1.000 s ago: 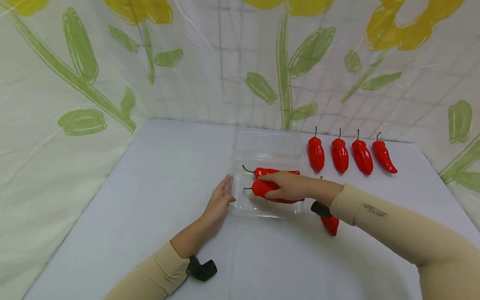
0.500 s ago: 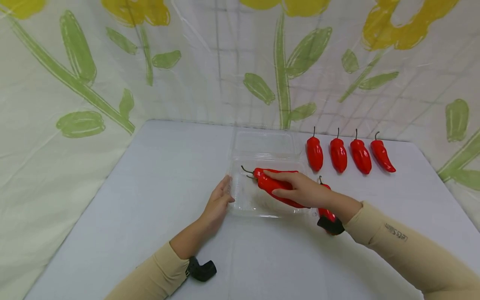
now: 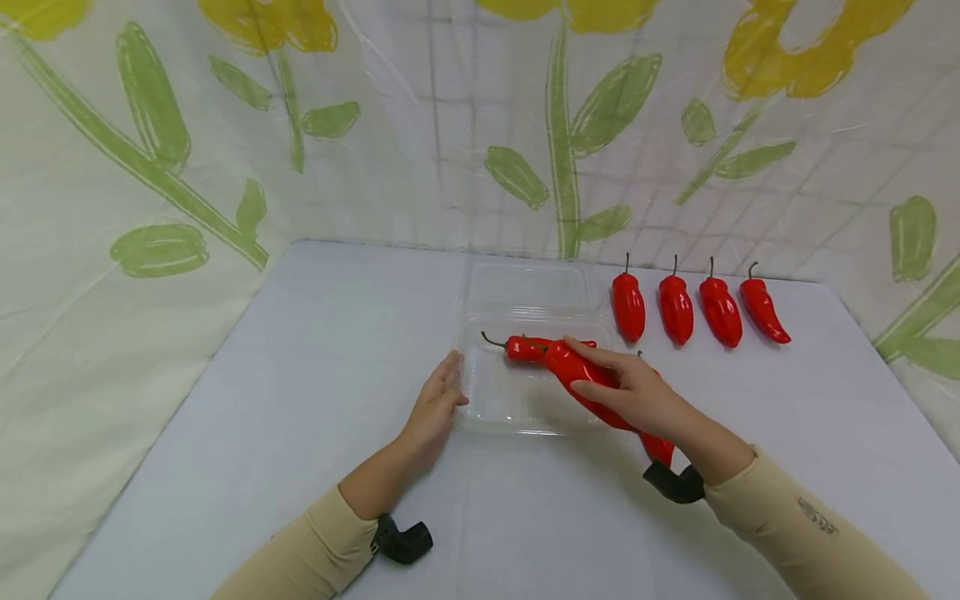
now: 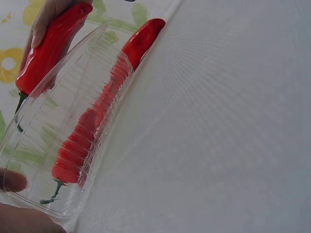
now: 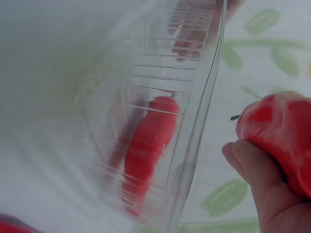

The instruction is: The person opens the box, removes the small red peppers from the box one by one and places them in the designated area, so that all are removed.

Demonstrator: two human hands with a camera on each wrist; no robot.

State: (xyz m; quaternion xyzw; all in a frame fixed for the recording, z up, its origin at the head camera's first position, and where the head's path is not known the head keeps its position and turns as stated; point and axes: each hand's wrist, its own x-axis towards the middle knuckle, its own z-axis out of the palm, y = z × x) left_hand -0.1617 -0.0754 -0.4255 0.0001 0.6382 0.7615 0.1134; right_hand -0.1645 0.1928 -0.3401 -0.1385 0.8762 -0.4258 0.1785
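My left hand [image 3: 430,417] holds the left end of an open clear plastic container [image 3: 501,403], with the thumb tip over its edge. In my right hand [image 3: 641,404] is a red pepper [image 3: 573,372], gripped between thumb and fingers over the container's right side, its stem end pointing left. Another red pepper [image 3: 525,348] lies inside along the back, stem to the left; the held one overlaps it in the head view. In the left wrist view, the pepper in the container [image 4: 73,155] shows through the ribbed wall, and the held pepper [image 4: 46,56] is above the rim.
Several red peppers [image 3: 676,311] lie in a row at the back right of the white table [image 3: 330,350]. One more pepper [image 3: 657,448] is on the table under my right wrist, partly hidden. The container's lid [image 3: 528,285] lies folded back. A flower-patterned curtain [image 3: 405,167] hangs behind.
My right hand has moved right and toward me with its pepper, from the container's middle to its right side. The pepper at the back stays in place. My left hand has not moved.
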